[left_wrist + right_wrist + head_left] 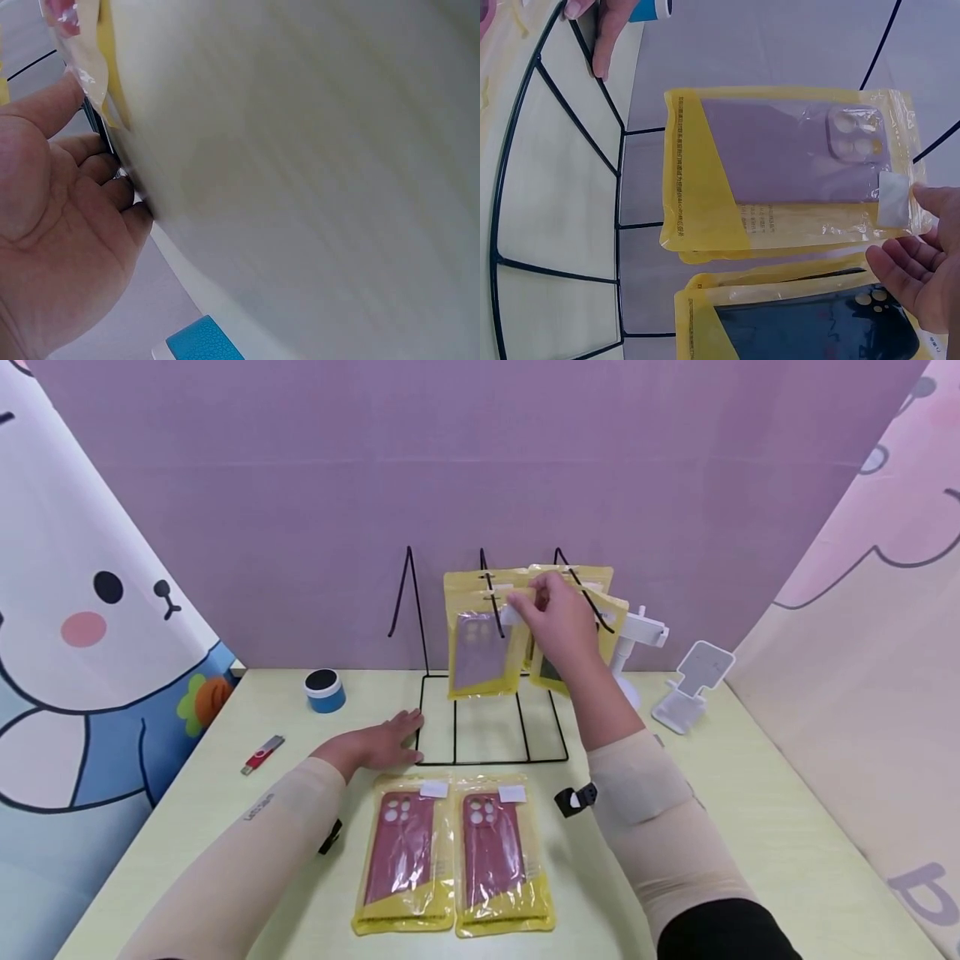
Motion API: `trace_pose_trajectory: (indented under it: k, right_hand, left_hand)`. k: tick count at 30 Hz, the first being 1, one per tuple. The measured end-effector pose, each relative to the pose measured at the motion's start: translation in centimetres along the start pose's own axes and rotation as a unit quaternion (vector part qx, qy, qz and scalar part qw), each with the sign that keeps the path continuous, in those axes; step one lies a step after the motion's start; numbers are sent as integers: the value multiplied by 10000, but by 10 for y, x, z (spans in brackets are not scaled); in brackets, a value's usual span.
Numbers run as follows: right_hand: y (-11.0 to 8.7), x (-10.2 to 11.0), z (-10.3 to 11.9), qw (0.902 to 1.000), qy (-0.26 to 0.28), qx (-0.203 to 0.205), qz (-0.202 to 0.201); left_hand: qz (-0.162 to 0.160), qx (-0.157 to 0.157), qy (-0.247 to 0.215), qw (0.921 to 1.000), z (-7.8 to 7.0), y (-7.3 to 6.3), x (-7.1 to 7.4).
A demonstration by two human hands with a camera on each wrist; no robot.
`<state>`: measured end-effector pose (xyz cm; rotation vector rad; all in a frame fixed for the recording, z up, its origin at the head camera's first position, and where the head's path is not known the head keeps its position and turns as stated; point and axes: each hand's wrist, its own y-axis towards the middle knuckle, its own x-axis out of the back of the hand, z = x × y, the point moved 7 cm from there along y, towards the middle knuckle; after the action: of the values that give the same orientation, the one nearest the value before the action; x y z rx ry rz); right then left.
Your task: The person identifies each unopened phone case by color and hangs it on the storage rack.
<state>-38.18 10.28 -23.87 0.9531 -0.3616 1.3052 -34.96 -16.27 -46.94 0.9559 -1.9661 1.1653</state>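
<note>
My right hand (pixel 561 620) pinches the top right corner of a yellow-edged bag holding a lilac phone case (pixel 787 150). This bag hangs at the middle hook (pixel 492 593) of a black wire rack (pixel 491 763), with another bag behind it. Just right of it, bags on the right hook include one with a dark phone case (pixel 817 326), partly hidden by my hand in the head view. My left hand (pixel 384 743) rests at the left front of the rack's base, fingers spread on the wire. The left hook (pixel 410 589) carries no bag.
Two bagged dark pink phone cases (pixel 402 852) lie side by side before the rack. To the left are a blue-and-white round container (pixel 325 692) and a red USB stick (pixel 262 755). White stands (pixel 693 685) stand at the right; a purple backdrop (pixel 300 510) rises behind.
</note>
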Motion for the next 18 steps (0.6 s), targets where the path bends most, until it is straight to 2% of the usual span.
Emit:
trace_pose_trajectory:
  k: [7,18]
  right_hand:
    - [6,-1,-3,9999,-78,-93,-47]
    - [5,-1,-8,10000,-13,52,-10]
  left_hand:
    - [-9,-29,-10,10000,-2,2,-1]
    - [10,-47,-8,10000,-3,2,-2]
